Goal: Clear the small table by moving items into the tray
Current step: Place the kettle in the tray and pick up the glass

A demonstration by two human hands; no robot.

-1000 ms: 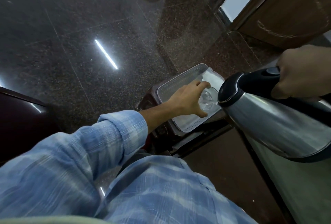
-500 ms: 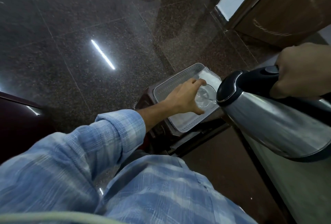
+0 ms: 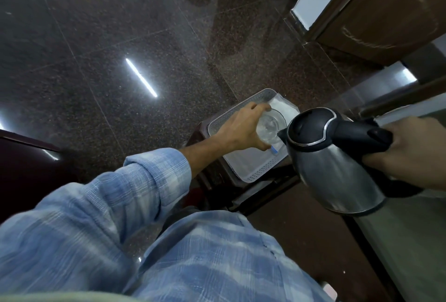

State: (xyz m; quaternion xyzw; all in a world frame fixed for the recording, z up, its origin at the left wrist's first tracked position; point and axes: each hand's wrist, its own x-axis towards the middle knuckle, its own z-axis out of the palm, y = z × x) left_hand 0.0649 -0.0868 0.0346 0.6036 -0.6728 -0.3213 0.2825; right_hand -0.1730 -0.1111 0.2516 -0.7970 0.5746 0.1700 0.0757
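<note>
A white perforated tray (image 3: 251, 171) sits on a dark wooden stool, below and ahead of me. My left hand (image 3: 243, 130) reaches into it and grips a clear plastic bottle (image 3: 268, 127) lying over a clear round dish; a blue cap shows at the bottle's near end. A white packet (image 3: 284, 106) lies at the tray's far corner. My right hand (image 3: 415, 152) grips the black handle of a steel electric kettle (image 3: 337, 168), held in the air to the right of the tray, spout toward it.
Dark polished granite floor (image 3: 120, 48) spreads left and ahead. A brown wooden cabinet (image 3: 386, 11) stands at the upper right. A grey-topped table edge (image 3: 410, 241) runs along the right, under the kettle. A dark piece of furniture (image 3: 19, 156) sits at the far left.
My left hand has shifted its grasp round the bottle in the tray. The kettle has come a little lower and closer to the tray.
</note>
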